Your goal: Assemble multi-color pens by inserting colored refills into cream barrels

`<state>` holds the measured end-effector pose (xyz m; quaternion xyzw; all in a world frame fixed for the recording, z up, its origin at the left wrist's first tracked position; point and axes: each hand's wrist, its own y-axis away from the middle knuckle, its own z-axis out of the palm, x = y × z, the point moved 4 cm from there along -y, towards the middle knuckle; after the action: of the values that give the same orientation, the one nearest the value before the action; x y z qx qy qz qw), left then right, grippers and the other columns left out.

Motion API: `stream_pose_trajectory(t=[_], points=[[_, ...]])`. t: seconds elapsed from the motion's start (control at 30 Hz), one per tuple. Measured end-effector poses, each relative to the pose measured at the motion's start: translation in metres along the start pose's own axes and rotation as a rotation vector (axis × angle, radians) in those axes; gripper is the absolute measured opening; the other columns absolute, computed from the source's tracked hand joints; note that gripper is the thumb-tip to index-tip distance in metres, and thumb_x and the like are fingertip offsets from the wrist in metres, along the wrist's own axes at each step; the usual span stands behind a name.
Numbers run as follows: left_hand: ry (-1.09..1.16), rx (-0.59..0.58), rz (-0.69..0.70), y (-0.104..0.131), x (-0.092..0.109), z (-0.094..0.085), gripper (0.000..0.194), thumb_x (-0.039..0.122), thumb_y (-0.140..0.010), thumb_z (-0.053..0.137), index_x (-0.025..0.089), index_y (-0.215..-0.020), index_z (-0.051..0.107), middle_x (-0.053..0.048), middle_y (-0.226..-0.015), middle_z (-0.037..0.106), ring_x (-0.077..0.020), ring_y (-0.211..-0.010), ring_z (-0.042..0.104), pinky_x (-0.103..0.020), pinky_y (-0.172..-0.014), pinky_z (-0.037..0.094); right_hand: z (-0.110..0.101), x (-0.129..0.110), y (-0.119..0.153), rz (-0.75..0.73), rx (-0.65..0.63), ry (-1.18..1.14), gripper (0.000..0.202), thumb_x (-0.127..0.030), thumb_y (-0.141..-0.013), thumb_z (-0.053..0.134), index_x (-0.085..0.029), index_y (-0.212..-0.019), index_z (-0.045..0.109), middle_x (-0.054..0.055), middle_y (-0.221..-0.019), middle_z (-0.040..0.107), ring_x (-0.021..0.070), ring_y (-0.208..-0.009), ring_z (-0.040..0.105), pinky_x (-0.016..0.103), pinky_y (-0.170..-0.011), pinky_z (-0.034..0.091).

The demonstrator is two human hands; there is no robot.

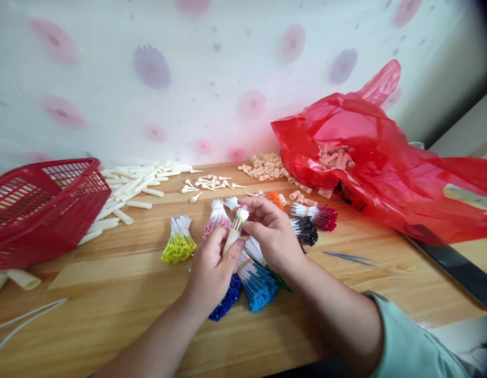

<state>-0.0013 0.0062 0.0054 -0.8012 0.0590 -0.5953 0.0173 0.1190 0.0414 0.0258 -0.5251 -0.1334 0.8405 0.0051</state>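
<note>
Between the fingertips of both hands a cream pen barrel (234,231) is held tilted, its multicoloured top end uppermost; the left hand (212,273) is closed around the lower part of the barrel, and the right hand (269,231) is pinched on its top end. Just below the fingers, bundles of blue-tipped refills (257,283) are seen on the wooden table (109,294); just left of the left fingers a yellow-tipped bundle (178,244) is laid; beyond the right fingers black-tipped (306,230) and red-tipped bundles (320,214) are spread. Farther beyond the fingers small cream tips (208,184) and loose cream barrels (129,189) are scattered; well left a red basket (42,205) is placed, and well right a red plastic bag (377,157) is slumped.
</note>
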Motion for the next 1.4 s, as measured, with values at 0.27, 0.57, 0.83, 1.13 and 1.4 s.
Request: stream_pose_trajectory(t=[0.27, 0.57, 0.83, 1.13, 1.4], points=[[-0.064, 0.052, 0.03, 0.002, 0.0, -0.004, 0.02, 0.039, -0.087, 0.053, 0.022, -0.078, 0.047, 0.006, -0.051, 0.046, -0.0108, -0.044, 0.042, -0.021, -0.045, 0.03, 0.002, 0.001, 0.002, -0.015, 0.013, -0.036, 0.035, -0.009, -0.065, 0.061, -0.023, -0.097, 0.065, 0.0, -0.084, 0.067, 0.0136, -0.074, 0.063, 0.029, -0.068, 0.05], [-0.293, 0.167, 0.147, 0.001, 0.004, -0.011, 0.021, 0.034, -0.084, 0.057, 0.022, -0.072, 0.046, 0.005, -0.056, 0.049, -0.0124, -0.051, 0.045, -0.022, -0.051, 0.032, -0.005, -0.003, -0.003, 0.062, 0.003, 0.052, 0.02, -0.02, -0.062, 0.076, -0.017, -0.08, 0.066, -0.002, -0.066, 0.063, 0.0103, -0.059, 0.058, 0.025, -0.06, 0.049], [-0.454, 0.262, 0.371, 0.008, 0.013, -0.01, 0.012, 0.025, -0.079, 0.063, 0.022, -0.073, 0.053, 0.006, -0.053, 0.05, -0.0113, -0.046, 0.044, -0.022, -0.05, 0.031, -0.008, 0.001, -0.004, 0.091, 0.06, 0.058, 0.024, -0.012, -0.062, 0.068, -0.018, -0.083, 0.058, -0.005, -0.064, 0.059, 0.0099, -0.059, 0.055, 0.025, -0.06, 0.049], [-0.391, 0.253, 0.289, 0.009, 0.009, -0.008, 0.008, 0.028, -0.083, 0.058, 0.023, -0.081, 0.054, 0.004, -0.057, 0.054, -0.0133, -0.05, 0.048, -0.023, -0.052, 0.033, -0.004, -0.008, -0.004, -0.097, 0.035, 0.177, 0.027, -0.008, -0.065, 0.058, -0.022, -0.086, 0.047, -0.006, -0.07, 0.051, 0.0091, -0.061, 0.048, 0.022, -0.056, 0.039], [0.027, 0.167, 0.013, -0.003, -0.003, -0.011, 0.02, 0.04, -0.089, 0.052, 0.022, -0.081, 0.051, 0.006, -0.052, 0.05, -0.0107, -0.041, 0.043, -0.02, -0.041, 0.032, 0.001, -0.019, 0.007, -0.212, 0.041, 0.333, 0.027, -0.005, -0.069, 0.053, -0.022, -0.088, 0.047, -0.005, -0.071, 0.051, 0.0102, -0.063, 0.05, 0.024, -0.06, 0.041]])
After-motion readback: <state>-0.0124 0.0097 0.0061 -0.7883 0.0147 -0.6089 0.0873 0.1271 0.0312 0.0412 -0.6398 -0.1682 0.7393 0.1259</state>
